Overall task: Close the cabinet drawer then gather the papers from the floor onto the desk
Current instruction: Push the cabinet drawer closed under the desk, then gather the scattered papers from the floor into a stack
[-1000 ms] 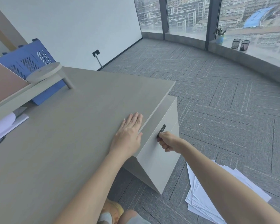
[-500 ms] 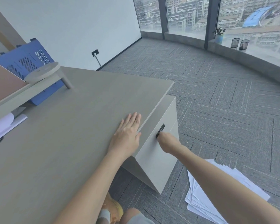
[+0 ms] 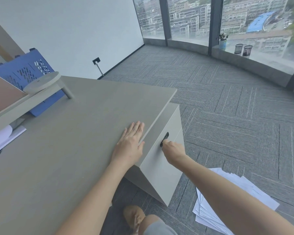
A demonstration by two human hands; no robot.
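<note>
1. Pale grey laminate cabinet sits under the desk corner. Its drawer front looks flush or nearly so; I can't see a gap from this angle.
2. Right hand is at the black handle, fingers curled in a loose fist against its lower end. Whether it pinches the handle or just presses on it can't be told, as the fingertips are hidden.
3. Left hand lies flat and open on the desk edge, holding nothing. Looks like a brace.
4. Step in hand, my read: seating the drawer. Push straight in along the runner line, not sideways, or the cabinet may skid on the carpet.
5. Keep the push near the handle, centred on the front, so the drawer doesn't rack.
6. Keep fingers clear of the seam between the front and the cabinet top.
7. Confirm it's flush before letting go, since a soft push can leave it slightly ajar.
8. Papers lie fanned in a loose stack on the floor, right of the cabinet, partly behind the right forearm. Untouched.
9. Next: square the stack with both hands before lifting. The fanned sheets could slide apart.
</note>
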